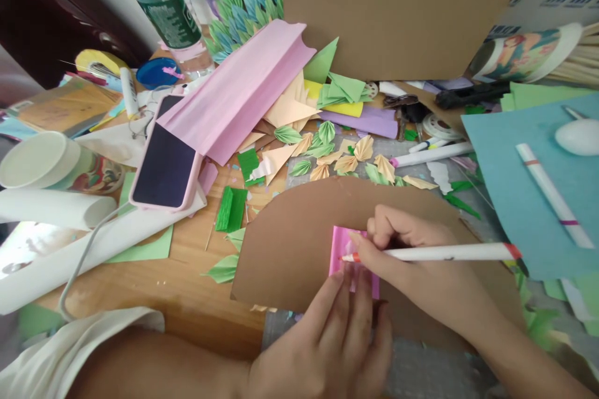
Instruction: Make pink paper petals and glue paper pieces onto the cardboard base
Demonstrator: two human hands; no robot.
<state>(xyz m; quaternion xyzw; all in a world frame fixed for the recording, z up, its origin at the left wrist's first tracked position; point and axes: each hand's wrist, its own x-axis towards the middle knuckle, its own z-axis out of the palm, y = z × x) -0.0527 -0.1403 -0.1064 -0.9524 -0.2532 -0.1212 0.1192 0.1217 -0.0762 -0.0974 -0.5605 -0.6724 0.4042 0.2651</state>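
A small pink paper piece (340, 248) lies on a curved brown cardboard sheet (290, 243). My left hand (337, 336) rests on the pink paper's lower edge with its fingers stretched flat, pressing it down. My right hand (412, 259) grips a white pen with a red tip (435, 254), and the tip touches the pink paper's left part.
A phone in a pink case (163, 165) leans on a folded pink sheet (238, 90). Several folded paper leaves (346, 159) lie behind the cardboard. A blue sheet (533, 187) with a marker is at the right. Paper cups, a water bottle (163, 6) and a big cardboard box (397, 6) crowd the table.
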